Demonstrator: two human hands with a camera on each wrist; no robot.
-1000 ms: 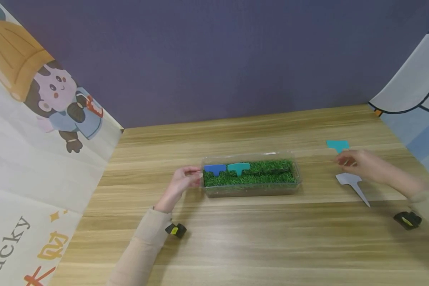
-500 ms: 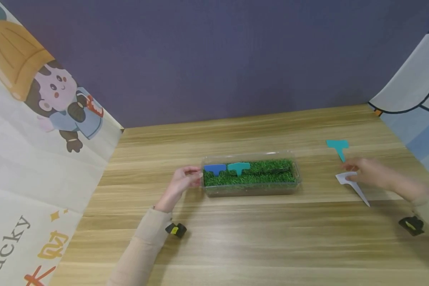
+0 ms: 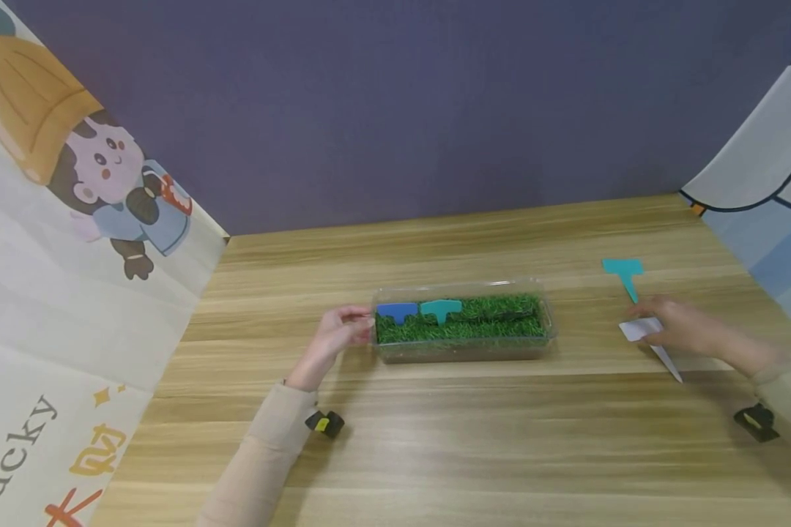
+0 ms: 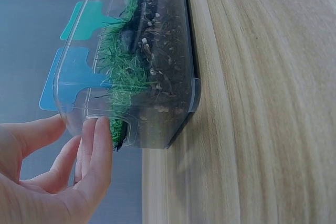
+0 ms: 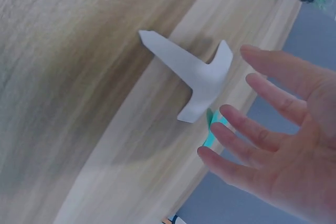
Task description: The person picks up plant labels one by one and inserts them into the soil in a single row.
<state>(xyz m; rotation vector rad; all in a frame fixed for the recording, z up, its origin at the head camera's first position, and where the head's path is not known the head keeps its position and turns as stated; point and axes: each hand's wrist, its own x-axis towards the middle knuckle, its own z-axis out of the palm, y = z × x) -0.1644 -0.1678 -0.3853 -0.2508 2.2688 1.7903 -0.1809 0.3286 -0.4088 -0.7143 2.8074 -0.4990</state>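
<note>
My left hand (image 3: 332, 337) holds the near-left end of a clear plastic planter box (image 3: 552, 333), thumb at the rim and fingertips on the end wall. Green artificial grass (image 3: 497, 329) covers dark soil (image 4: 163, 72) inside it. A blue T-shaped plant label (image 3: 398, 312) and a teal plant label (image 3: 441, 309) stand upright in the grass, side by side at the left. On the right, my right hand (image 3: 688, 328) hovers over a white plant label (image 5: 202, 80) lying on the table, its fingers spread and apart from it in the right wrist view.
Another teal plant label (image 3: 623, 267) lies on the wooden table (image 3: 488, 446) just behind the white one. A dark blue wall panel (image 3: 435, 110) borders the table's back. Cartoon-printed sheets (image 3: 33, 307) flank it on both sides.
My right hand has moved toward me, from beside the loose teal label to over the white plant label, covering part of its stem. The left hand and the box stay put.
</note>
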